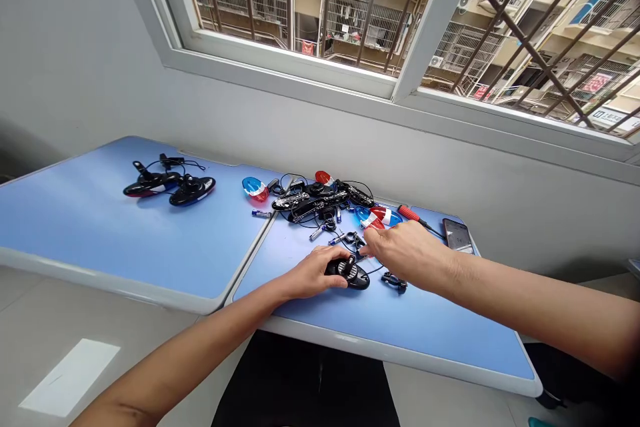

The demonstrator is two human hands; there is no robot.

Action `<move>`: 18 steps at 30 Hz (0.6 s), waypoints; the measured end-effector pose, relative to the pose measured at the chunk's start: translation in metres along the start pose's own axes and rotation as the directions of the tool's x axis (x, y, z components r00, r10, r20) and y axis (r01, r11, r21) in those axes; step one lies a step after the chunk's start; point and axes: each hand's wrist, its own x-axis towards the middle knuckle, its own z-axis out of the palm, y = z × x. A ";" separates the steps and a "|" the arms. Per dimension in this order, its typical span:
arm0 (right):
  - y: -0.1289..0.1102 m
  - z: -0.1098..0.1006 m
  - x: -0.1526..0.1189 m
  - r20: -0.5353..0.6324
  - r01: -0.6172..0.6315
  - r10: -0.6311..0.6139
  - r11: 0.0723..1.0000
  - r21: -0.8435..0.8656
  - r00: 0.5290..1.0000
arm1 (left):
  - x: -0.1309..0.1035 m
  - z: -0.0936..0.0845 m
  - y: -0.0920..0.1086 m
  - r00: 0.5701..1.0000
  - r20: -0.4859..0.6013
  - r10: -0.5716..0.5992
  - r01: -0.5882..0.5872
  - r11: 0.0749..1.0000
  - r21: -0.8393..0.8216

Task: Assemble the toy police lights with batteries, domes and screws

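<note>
My left hand (pixel 320 271) is closed around the left end of a black oval bike light (pixel 357 278) with a ribbed mount on top, pressing it to the table. Just above and to the right, my right hand (pixel 400 250) has its thumb and fingers pinched together. A small dark part shows at its fingertips, too hidden to name. Beside those fingertips lies a black ring clamp (pixel 354 238). Another black clamp (pixel 394 281) rests on the table below my right wrist, and a thin black cable runs from the light toward it.
Opened black housings (pixel 320 203), red-and-blue lenses (pixel 256 189), batteries (pixel 317 232) and cables crowd the back. Two assembled lights (pixel 193 190) sit on the left table (pixel 150 247). A red-handled screwdriver (pixel 410 213) and a phone (pixel 457 235) lie at the right.
</note>
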 end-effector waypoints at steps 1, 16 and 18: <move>0.000 -0.002 -0.001 -0.013 0.002 -0.001 0.999 0.044 1.000 | 0.000 0.000 0.000 1.000 -0.002 -0.003 0.003 1.000 -0.009; 0.009 0.003 -0.001 -0.056 0.075 -0.085 0.983 -0.167 0.995 | 0.000 0.000 0.001 1.000 0.009 0.019 -0.019 1.000 0.010; 0.010 0.002 -0.003 -0.054 0.142 -0.152 0.977 -0.162 0.987 | -0.001 0.000 0.001 1.000 0.012 0.012 -0.012 1.000 0.008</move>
